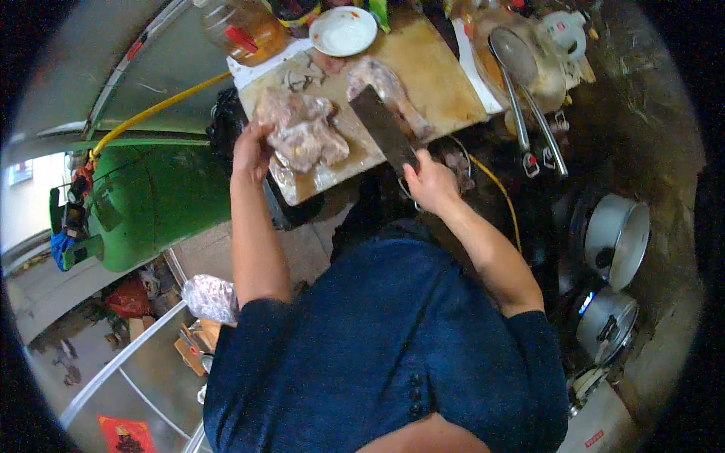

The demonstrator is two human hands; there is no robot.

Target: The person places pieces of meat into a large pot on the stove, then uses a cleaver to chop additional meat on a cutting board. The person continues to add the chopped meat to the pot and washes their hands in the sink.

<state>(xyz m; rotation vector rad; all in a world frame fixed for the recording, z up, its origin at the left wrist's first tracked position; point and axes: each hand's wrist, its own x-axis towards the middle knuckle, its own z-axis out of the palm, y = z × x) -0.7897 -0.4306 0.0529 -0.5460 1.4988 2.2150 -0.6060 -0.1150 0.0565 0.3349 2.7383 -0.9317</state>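
My right hand [431, 180] grips a cleaver [385, 125] by its handle, the broad dark blade pointing up and left over the cutting board [439, 68]. Against the blade's right side lies a long piece of raw meat [391, 93], partly covered by it. My left hand [252, 150] touches the left edge of a larger pale piece of raw meat [306, 136] on the board's left part; how firmly its fingers hold is hard to tell. Small grey scraps [303, 73] lie above that piece. The cleaver's handle is mostly hidden in my fist.
A white plate [344, 31] sits at the board's far edge, beside a large jar [249, 34] of amber contents. To the right are a ladle [512, 56] and a plastic jug [563, 34]. Below the board's near edge is a container [453, 161] with meat. Metal pots [614, 240] stand lower right.
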